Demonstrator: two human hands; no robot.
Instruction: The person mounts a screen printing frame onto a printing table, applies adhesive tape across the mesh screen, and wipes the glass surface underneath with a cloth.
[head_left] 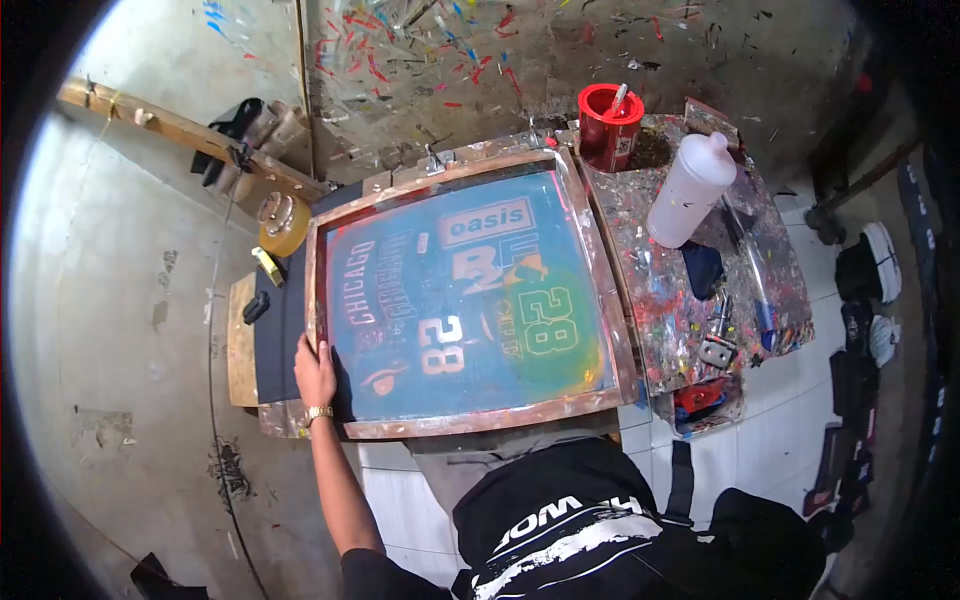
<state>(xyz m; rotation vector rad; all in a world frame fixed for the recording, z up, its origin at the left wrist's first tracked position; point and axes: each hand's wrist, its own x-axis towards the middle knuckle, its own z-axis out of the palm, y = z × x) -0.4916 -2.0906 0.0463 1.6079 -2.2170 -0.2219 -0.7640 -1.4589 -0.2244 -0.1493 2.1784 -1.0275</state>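
Note:
My left hand (315, 378) grips the left side of a wooden-framed printing screen (400, 290), with its fingers on the frame edge near the lower left corner. The blue mesh carries white and yellow-green lettering and numbers, among them "oasis", "CHICAGO" and "82". Hinge clamps (436, 160) sit along the frame's far edge. A dark board (280, 340) shows beneath the screen on the left. My right hand is not visible; the right arm side is lost in the black shirt at the lower right.
Right of the screen, a paint-spattered table (650, 290) bears a red can (608, 140), a white squeeze bottle (690, 190), a dark cloth (703, 270) and a metal clamp (717, 350). A jar of yellow liquid (284, 223) stands at the left. A wooden beam (170, 130) runs along the left wall.

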